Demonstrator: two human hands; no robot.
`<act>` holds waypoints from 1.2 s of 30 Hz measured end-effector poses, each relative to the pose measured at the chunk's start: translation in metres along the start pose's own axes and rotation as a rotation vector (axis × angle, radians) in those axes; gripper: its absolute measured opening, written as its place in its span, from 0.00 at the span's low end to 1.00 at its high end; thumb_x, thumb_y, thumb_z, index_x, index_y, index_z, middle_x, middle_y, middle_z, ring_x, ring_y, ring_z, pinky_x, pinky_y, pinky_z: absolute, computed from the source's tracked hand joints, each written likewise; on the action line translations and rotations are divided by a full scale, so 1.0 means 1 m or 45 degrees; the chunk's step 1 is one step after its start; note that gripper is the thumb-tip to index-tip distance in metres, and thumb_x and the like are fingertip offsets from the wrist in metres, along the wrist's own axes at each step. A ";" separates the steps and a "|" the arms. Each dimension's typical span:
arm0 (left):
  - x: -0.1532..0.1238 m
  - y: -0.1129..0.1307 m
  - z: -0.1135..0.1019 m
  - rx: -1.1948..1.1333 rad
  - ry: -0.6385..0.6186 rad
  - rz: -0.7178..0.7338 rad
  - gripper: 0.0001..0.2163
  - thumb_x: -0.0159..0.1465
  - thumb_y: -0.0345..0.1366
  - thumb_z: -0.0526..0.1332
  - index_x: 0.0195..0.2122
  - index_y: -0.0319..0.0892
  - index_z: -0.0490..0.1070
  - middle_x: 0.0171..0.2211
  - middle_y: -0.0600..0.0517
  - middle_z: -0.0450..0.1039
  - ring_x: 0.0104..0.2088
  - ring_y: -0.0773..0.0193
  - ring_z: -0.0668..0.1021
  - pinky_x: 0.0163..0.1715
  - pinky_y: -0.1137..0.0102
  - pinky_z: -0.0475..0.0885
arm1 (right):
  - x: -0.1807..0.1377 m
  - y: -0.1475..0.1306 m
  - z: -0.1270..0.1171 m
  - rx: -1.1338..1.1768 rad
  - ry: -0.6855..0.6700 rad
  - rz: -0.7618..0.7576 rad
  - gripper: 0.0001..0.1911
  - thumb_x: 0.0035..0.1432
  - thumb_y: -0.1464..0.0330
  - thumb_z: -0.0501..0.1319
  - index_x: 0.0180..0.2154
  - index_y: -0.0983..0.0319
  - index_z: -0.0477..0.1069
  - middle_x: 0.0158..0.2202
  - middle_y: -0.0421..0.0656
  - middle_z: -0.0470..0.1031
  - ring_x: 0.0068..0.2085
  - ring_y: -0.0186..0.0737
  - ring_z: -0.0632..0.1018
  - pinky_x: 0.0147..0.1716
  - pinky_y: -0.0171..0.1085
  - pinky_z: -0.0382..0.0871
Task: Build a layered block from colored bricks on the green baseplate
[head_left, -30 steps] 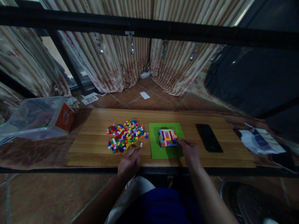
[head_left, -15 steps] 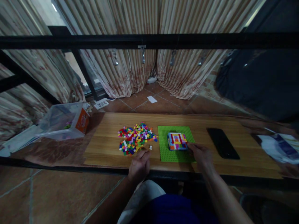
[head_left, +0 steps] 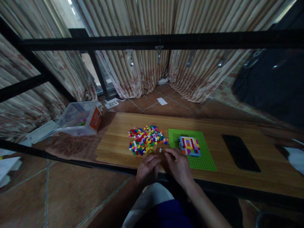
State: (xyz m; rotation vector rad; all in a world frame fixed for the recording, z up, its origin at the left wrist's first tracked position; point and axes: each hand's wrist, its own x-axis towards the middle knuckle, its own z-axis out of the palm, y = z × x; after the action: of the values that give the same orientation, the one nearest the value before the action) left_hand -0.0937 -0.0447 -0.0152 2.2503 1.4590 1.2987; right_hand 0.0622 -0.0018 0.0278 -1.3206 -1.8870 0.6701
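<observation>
My left hand rests at the near edge of the table, just below a heap of loose building bricks. Its fingers are curled together, and whatever they hold is hidden. Close on its right is my right hand, thumb and fingers drawn into a pinch with nothing clearly visible between them. A few small white bricks lie between the two hands. Beyond my right hand, a square build of many-coloured bricks sits on a green baseplate, whose near left corner the hand covers.
A dark phone lies on the wooden table, right of the baseplate. At the left stands a clear plastic box with an orange label. A black rail crosses ahead, with curtains behind it.
My right hand has left the right side of the brick build and moved left, near the white bricks and my left hand. The view has shifted, and the build sits slightly turned.
</observation>
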 end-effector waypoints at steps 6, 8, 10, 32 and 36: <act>-0.005 0.010 -0.010 -0.202 -0.052 -0.059 0.11 0.61 0.23 0.52 0.38 0.41 0.71 0.39 0.46 0.73 0.42 0.63 0.76 0.43 0.68 0.75 | 0.016 -0.005 0.031 -0.069 -0.190 -0.152 0.10 0.62 0.69 0.55 0.39 0.58 0.75 0.38 0.43 0.76 0.40 0.39 0.77 0.42 0.37 0.69; -0.009 0.014 -0.013 -0.264 -0.067 -0.088 0.12 0.61 0.22 0.51 0.39 0.41 0.71 0.41 0.45 0.73 0.45 0.62 0.76 0.44 0.67 0.74 | 0.024 -0.009 0.040 -0.136 -0.236 -0.176 0.09 0.61 0.67 0.56 0.39 0.58 0.75 0.39 0.43 0.76 0.40 0.40 0.76 0.42 0.38 0.68; -0.014 0.018 -0.016 -0.270 -0.063 -0.128 0.13 0.61 0.22 0.50 0.40 0.41 0.71 0.44 0.44 0.72 0.47 0.62 0.75 0.46 0.67 0.73 | 0.030 -0.013 0.048 -0.208 -0.261 -0.194 0.08 0.60 0.66 0.57 0.39 0.58 0.75 0.40 0.44 0.75 0.41 0.41 0.75 0.43 0.38 0.67; 0.019 -0.064 -0.073 0.410 0.048 -0.591 0.17 0.59 0.32 0.60 0.50 0.43 0.70 0.46 0.47 0.76 0.47 0.54 0.74 0.49 0.57 0.70 | 0.025 -0.009 0.032 -0.254 -0.085 -0.195 0.12 0.61 0.70 0.52 0.36 0.59 0.75 0.39 0.46 0.75 0.40 0.42 0.75 0.43 0.39 0.67; 0.024 -0.044 -0.074 0.370 0.116 -0.487 0.16 0.61 0.34 0.60 0.52 0.44 0.69 0.45 0.47 0.76 0.47 0.55 0.75 0.50 0.57 0.69 | 0.019 -0.019 0.025 0.011 -0.033 -0.096 0.12 0.61 0.67 0.54 0.36 0.58 0.76 0.37 0.45 0.76 0.38 0.41 0.76 0.40 0.39 0.68</act>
State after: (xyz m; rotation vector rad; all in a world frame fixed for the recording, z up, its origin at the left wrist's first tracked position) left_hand -0.1739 -0.0249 0.0197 1.9415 2.1025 1.1408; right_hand 0.0274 0.0094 0.0314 -1.2339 -1.9427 0.6591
